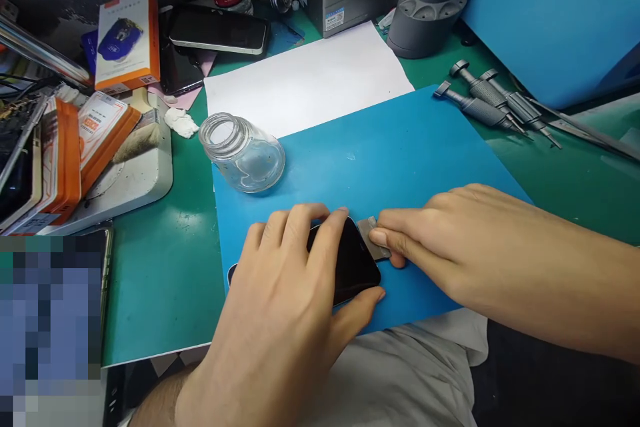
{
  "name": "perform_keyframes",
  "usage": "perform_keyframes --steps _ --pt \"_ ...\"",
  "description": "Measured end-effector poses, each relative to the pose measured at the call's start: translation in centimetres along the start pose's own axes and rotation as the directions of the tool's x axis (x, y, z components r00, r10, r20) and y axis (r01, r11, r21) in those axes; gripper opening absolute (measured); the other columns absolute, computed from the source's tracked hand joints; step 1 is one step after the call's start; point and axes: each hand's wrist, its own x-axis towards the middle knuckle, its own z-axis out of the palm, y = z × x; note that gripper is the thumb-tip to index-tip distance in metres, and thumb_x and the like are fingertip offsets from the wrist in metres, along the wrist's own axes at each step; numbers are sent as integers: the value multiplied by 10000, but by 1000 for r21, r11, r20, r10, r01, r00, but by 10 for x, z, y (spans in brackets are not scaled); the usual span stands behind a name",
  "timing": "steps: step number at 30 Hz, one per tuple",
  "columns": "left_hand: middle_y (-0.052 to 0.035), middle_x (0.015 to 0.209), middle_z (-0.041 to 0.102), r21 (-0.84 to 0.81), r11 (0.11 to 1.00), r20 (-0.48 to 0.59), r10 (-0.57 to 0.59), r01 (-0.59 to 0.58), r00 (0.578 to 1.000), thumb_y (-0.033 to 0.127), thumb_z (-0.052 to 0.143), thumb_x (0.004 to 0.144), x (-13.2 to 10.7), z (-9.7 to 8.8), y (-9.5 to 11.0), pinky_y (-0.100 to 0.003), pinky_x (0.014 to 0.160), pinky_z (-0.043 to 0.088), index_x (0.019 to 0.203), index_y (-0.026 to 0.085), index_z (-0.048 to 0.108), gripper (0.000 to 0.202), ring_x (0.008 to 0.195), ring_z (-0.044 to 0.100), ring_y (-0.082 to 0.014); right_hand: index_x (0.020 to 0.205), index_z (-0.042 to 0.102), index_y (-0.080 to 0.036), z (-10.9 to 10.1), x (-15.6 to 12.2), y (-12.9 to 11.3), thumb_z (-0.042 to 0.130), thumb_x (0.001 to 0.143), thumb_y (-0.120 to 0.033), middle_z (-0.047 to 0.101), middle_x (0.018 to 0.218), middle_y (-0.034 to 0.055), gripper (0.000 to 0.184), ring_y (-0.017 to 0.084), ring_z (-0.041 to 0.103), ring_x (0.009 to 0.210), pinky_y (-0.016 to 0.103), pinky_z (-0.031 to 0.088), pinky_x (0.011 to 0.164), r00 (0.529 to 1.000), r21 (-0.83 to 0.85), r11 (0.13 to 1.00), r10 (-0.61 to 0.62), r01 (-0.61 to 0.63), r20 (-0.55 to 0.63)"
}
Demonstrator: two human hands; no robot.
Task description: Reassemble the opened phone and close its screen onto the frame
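Observation:
A black smartphone (356, 260) lies screen up on the blue mat (350, 147) near its front edge. My left hand (280, 300) spans the phone from above, fingers on its far side and thumb at its near corner, covering much of it. Between thumb and fingertips, my right hand (440, 233) pinches a thin, flat metal blade (369, 235). The blade's left side meets the phone's right short edge; whether it enters the seam I cannot tell.
An open glass jar (250, 153) stands on the mat, left of centre. White paper (305, 80) lies behind. Several screwdrivers (490, 97) rest at the right, near a grey round holder (427, 13). Boxes (127, 40) and another phone (220, 30) crowd the back left.

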Motion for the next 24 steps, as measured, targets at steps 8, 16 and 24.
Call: perform_keyframes --steps 8,16,24 --pt "-139 1274 732 124 991 20 53 -55 998 366 805 944 6 -13 5 -480 678 598 1439 130 611 582 969 740 -334 777 683 -233 8 -1 9 619 992 -182 622 704 -9 230 140 393 548 395 93 631 998 19 998 -55 56 -43" --pt "-168 1305 708 186 973 61 129 -138 990 375 839 912 4 -13 2 -488 730 627 1496 124 565 692 998 738 -342 765 667 -214 2 5 -1 590 1017 -180 547 595 -31 266 112 358 490 389 114 622 999 130 991 8 -3 -42" --pt "-121 1304 683 117 990 74 70 -79 995 341 785 907 7 -10 1 -463 761 616 1392 195 596 541 1022 718 -320 699 716 -255 -18 19 4 492 1104 -428 593 476 -49 494 108 470 372 309 291 433 937 437 855 147 -281 316"
